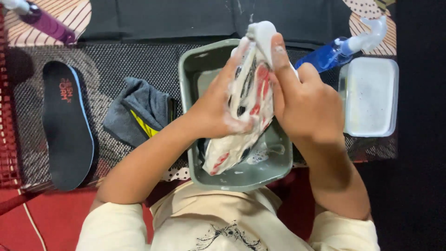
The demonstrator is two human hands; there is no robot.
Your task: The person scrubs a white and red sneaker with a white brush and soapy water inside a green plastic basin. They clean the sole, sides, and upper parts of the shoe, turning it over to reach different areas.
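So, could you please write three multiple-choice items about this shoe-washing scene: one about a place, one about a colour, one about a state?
1. Where does the black insole lie?
A. inside the grey basin
B. on the mat, to the picture's left of the grey cloth
C. in the white tub

2. What colour is the spray bottle's body?
A. blue
B. green
C. orange

3. How is the sneaker held?
A. lying untouched on the mat
B. by one hand only
C. soapy, between left hand and right hand, over the grey basin

Answers: 1 B, it lies flat beside the cloth. 2 A, clear blue under a white nozzle. 3 C, both hands press it, with foam on it.
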